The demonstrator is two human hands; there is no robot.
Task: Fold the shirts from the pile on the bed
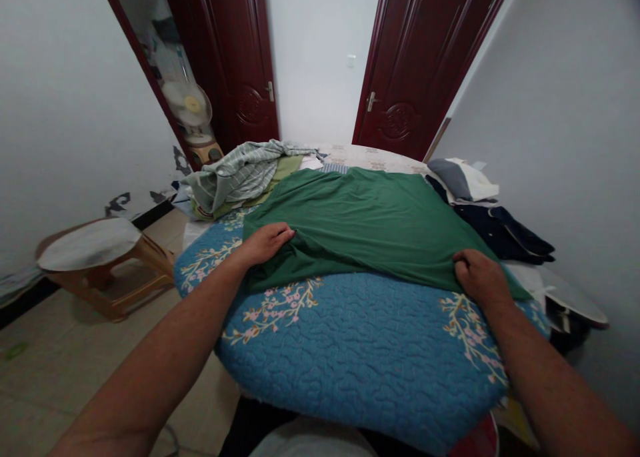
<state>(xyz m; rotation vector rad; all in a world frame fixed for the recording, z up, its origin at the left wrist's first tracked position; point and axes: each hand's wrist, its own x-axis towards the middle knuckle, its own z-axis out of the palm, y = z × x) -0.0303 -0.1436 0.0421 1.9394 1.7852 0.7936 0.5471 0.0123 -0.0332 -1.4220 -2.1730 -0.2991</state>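
A green garment (370, 223) lies spread across a blue quilted bed cover with a floral pattern (350, 343). My left hand (265, 241) rests on the garment's near left edge, fingers curled onto the bunched cloth. My right hand (480, 277) is closed on the garment's near right corner, pinching the fabric. Both forearms reach in from the bottom of the view.
A striped grey-green cloth pile (240, 173) lies at the bed's far left. Dark navy clothes (500, 230) and a grey-white folded item (463, 180) sit at the right. A low wooden stool (95, 257) stands on the floor at left. Two dark red doors (415, 63) are behind, a fan (187, 103) beyond the left doorway.
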